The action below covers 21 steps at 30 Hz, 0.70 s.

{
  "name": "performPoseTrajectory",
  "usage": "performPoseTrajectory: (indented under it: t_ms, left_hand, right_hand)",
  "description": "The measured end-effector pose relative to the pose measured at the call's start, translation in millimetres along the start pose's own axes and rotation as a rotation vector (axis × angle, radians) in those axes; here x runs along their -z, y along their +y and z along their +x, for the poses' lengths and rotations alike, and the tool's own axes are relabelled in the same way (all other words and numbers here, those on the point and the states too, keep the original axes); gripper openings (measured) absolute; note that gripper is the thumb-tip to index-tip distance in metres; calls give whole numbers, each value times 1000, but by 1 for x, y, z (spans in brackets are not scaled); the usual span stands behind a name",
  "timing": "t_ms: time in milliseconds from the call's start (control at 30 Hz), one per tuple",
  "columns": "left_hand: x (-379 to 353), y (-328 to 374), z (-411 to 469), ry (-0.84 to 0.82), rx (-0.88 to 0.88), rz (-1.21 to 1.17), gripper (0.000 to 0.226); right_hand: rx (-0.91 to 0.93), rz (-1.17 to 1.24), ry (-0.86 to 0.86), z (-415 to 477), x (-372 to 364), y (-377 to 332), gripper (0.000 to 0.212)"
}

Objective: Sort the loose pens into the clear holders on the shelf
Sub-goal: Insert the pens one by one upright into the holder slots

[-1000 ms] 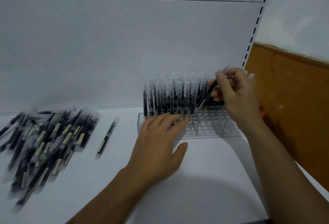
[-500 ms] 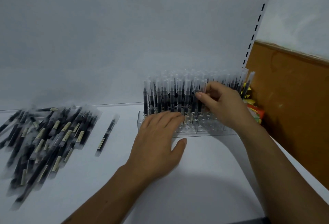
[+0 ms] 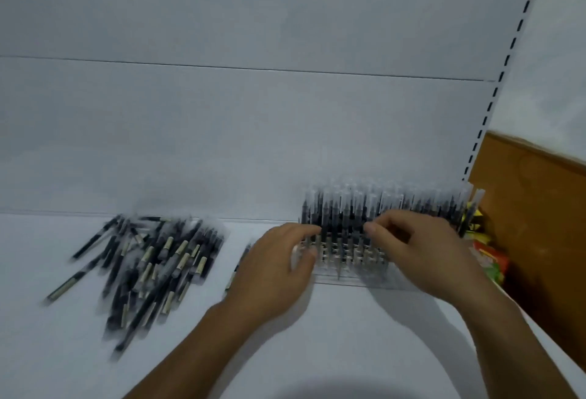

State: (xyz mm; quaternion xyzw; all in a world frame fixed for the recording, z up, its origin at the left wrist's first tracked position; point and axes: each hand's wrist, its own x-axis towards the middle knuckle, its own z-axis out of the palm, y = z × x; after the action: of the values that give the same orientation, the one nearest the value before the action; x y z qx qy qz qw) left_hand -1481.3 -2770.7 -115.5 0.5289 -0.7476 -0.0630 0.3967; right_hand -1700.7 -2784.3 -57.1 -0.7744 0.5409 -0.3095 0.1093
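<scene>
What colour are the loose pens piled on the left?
The loose pens: black, pale label bands; head view.
</scene>
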Motion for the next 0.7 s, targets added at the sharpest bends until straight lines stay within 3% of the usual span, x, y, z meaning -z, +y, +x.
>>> performPoseTrajectory:
  t_ms: [100,167,233,333,400,533,700]
  left_hand:
    - [36,-29,-8,4,133,89,29]
    - [61,-52,-16,-28,232,179,29]
    - [79,-71,-23,-113,273,316,31]
    - [85,-90,-34,-309,324,497,54]
    - [81,-99,-41,-408,359,563,63]
    - [72,-107,-50,-434,300,660,67]
    - [70,-109,-54,-467,233,685,75]
  right_hand:
    - [142,43,-248,-2,-47,-37,16]
    - [243,27,-372,1,-85,-57,28]
    - [313,-15,-451,6,-120,-72,38]
    - [342,-115,-529,15,-157,-83,54]
    - [361,-158,-532,17,-169,-83,59]
    - [364,-10,-498,12,-168,-78,52]
    - [354,-80,-281,11,-162,-76,36]
